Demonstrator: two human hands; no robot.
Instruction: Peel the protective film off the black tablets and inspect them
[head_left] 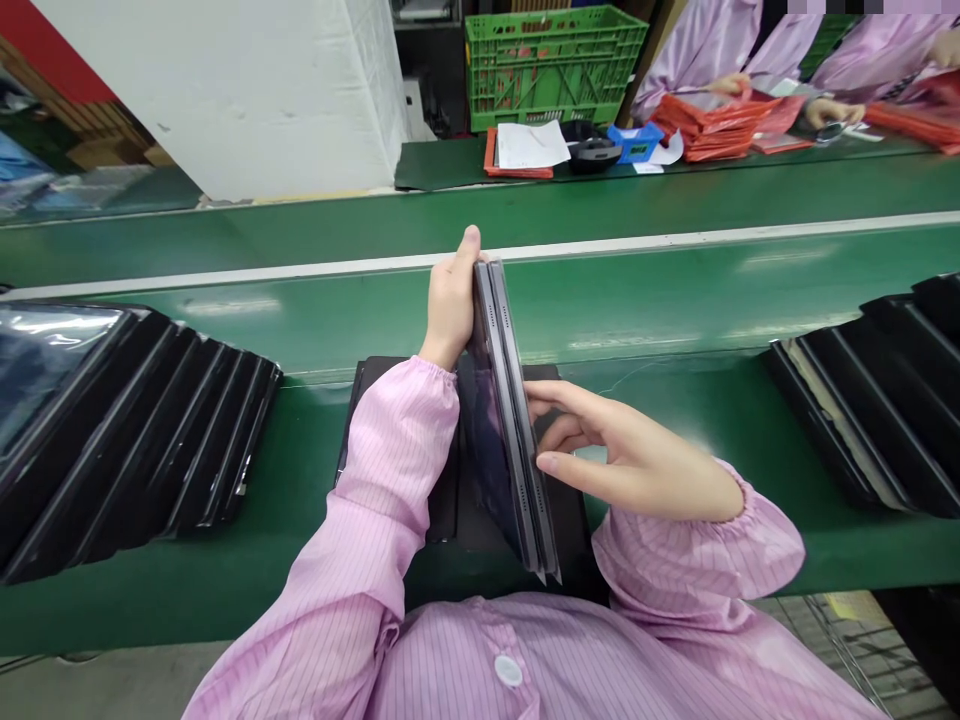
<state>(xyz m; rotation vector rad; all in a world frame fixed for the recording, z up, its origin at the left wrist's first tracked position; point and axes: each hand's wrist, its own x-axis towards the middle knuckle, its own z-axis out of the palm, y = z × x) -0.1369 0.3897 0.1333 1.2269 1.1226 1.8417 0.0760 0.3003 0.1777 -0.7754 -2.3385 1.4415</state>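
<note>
Green tabletop (735, 400) carries dark flat covers (476, 522); above them, the left hand (450, 305) grasps two tablets (507, 425) on edge, the right hand (607, 440), fingers loosely bent, touching their side. Seemingly midway: pair in hand, not set down.

Lt pink smock (592, 650) w/ dk pinstripes (420, 665), gathered cuffs (441, 380) & rnd white btn (508, 671) at front.

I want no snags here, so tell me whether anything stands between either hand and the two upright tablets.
Nothing visible does: the left hand grips the tablets at their far end, and the right hand appears to touch their right side.
</note>
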